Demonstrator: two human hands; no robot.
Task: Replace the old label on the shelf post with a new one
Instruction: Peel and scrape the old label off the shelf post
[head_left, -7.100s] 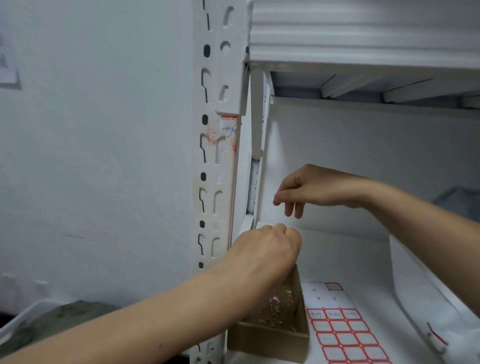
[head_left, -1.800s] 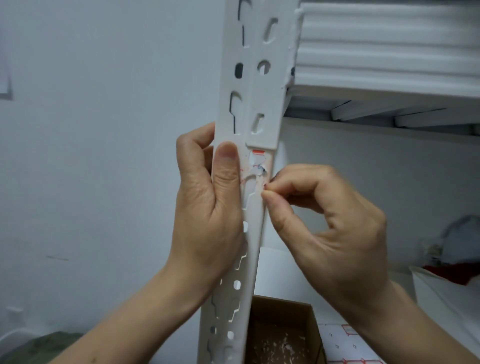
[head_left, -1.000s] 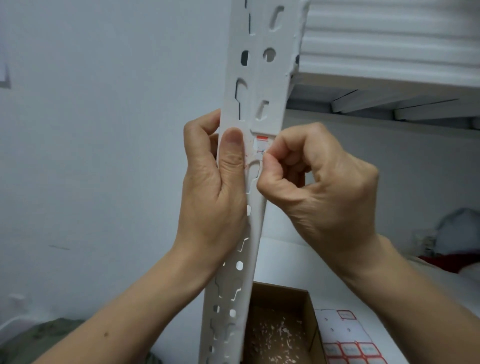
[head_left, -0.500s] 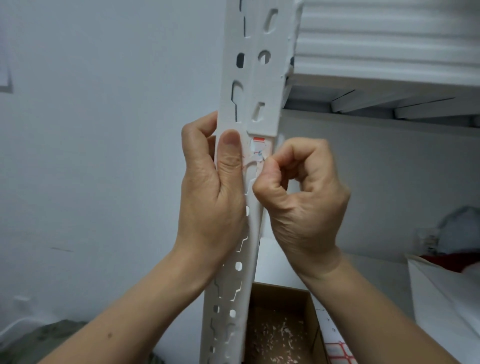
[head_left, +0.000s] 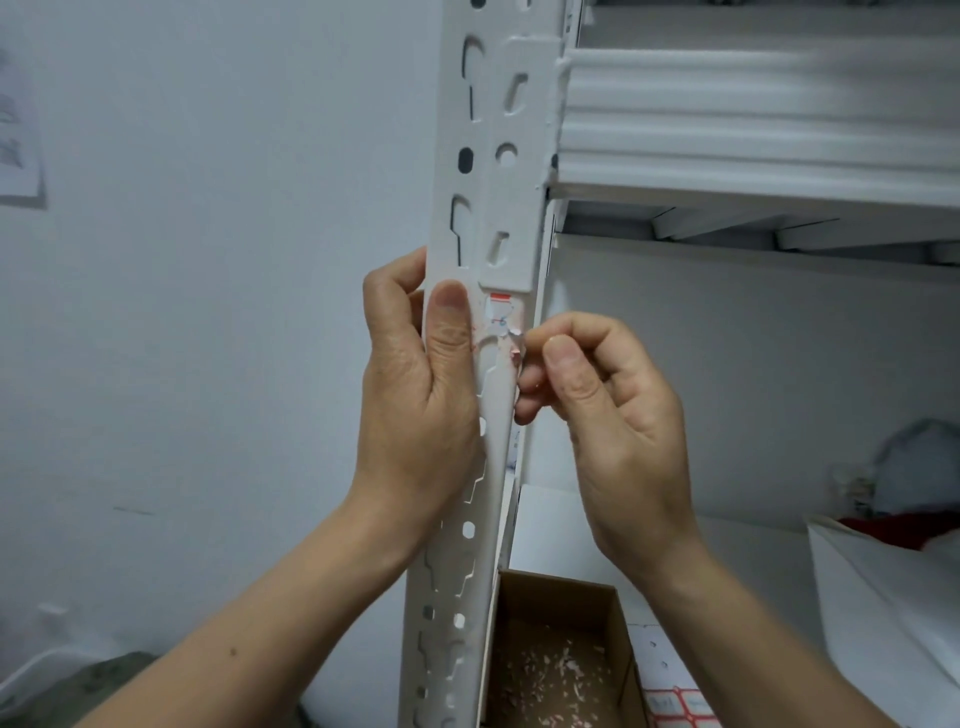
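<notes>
Half of the old label (head_left: 500, 318) clings to the shelf post (head_left: 480, 426); left hand (head_left: 415, 415) grips the post, right hand (head_left: 597, 410) pinches a torn scrap (head_left: 516, 355) (removal stage). Next: peel the remnant.

The left hand (head_left: 415, 395) grips the white shelf post (head_left: 485, 218), thumb flat on its front. The right hand (head_left: 608, 415) pinches at the torn edge of the old label (head_left: 500, 314). Below sits a cardboard box (head_left: 561, 665) holding paper scraps (head_left: 550, 675), beside a sheet of red-bordered labels (head_left: 675, 706).
</notes>
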